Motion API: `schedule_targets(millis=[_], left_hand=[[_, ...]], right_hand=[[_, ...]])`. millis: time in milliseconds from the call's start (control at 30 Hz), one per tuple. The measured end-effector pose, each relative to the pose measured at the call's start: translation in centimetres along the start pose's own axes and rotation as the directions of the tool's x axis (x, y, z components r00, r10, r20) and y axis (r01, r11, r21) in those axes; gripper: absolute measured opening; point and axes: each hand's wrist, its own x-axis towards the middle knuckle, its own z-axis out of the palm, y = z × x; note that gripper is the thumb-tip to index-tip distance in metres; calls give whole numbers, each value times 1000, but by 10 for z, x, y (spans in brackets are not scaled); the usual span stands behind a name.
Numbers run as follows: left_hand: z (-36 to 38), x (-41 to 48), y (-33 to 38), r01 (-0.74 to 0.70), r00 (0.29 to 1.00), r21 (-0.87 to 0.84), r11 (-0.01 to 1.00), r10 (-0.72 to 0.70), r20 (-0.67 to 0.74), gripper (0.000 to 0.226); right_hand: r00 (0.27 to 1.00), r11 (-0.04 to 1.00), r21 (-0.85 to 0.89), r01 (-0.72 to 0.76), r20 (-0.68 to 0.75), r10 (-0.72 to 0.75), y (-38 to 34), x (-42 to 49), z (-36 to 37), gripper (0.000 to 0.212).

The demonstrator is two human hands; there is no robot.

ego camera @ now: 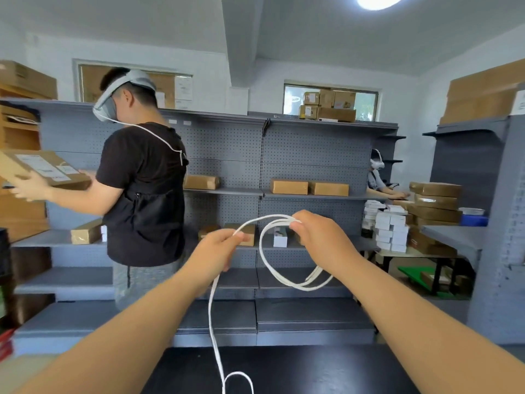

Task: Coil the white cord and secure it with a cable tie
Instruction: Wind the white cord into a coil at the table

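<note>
The white cord [267, 260] hangs in the air in front of me. My right hand [318, 234] pinches the top of several loops that droop below it. My left hand [218, 248] grips the cord a little to the left, and a short arc of cord spans between the two hands. From my left hand the free length drops straight down onto the black tabletop [312, 371], where it curls. No cable tie is visible.
Grey pegboard shelves [284, 191] with brown boxes stand behind the table. A person in a black shirt [142, 189] stands at the left holding a cardboard box. Another person sits at the far right near stacked white boxes [389, 228].
</note>
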Motion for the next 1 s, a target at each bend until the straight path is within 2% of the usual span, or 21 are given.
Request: schedule_targets(millis=[100, 167, 300, 400, 500, 600, 700, 800, 833, 900, 1000], left_hand=[[14, -10, -9, 48, 998, -171, 984, -39, 57, 36], [24, -16, -9, 75, 995, -227, 971, -59, 76, 40], [43, -25, -5, 35, 996, -101, 994, -27, 81, 26], [50, -21, -10, -6, 999, -12, 1000, 7, 47, 29], [53, -16, -18, -35, 999, -23, 999, 36, 33, 21], [61, -15, -21, -37, 999, -107, 994, 37, -7, 22], [68, -16, -24, -35, 998, -184, 982, 25, -57, 26], [75, -24, -26, -21, 997, -297, 955, -4, -83, 23], [76, -27, -28, -19, 994, -271, 963, -12, -111, 22], [79, -33, -39, -35, 982, -85, 996, 18, -191, 24], [81, -42, -63, -61, 957, 156, 986, 102, -272, 27]], right_hand=[[995, 996, 72, -57, -79, 63, 2, -3, 4, 29], [986, 992, 82, -91, -130, 102, 3, -5, 8, 29], [959, 985, 138, -100, -250, 132, 3, -11, 19, 27], [945, 955, 284, -83, -282, 166, 5, -16, 26, 22], [930, 919, 388, -72, -306, 202, 8, -21, 34, 23], [899, 865, 497, -76, -342, 276, 8, -25, 39, 23], [851, 746, 656, -115, -323, 415, 9, -29, 49, 21], [806, 562, 807, -182, -205, 555, 10, -39, 65, 22], [794, 492, 846, -208, -147, 589, 10, -43, 70, 22], [772, 360, 898, -253, -36, 634, 7, -53, 82, 22], [738, 219, 923, -316, 94, 668, 4, -70, 102, 24]])
